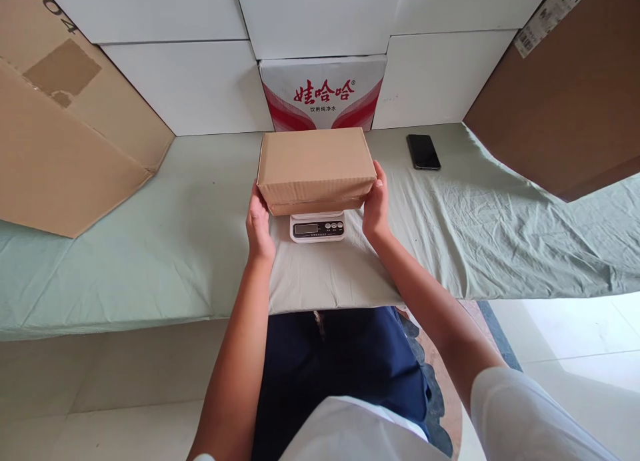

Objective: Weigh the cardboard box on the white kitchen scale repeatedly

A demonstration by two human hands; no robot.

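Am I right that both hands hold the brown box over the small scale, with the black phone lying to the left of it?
Not quite. In the head view both hands, left hand and right hand, do hold the brown box over the scale, but the black phone lies to its right.

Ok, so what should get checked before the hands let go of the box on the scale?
1. Box sits over the scale: ok, the scale pokes out just under its front edge.
2. Both hands on the box: ok, left hand at the left end, right hand at the right end.
3. Box resting fully on the scale: cannot tell, the contact is hidden.
4. Display in view: ok, not covered by the box.
5. Reading on the display: cannot tell, too small.
6. Phone away from the scale: ok, it lies apart on the cloth.
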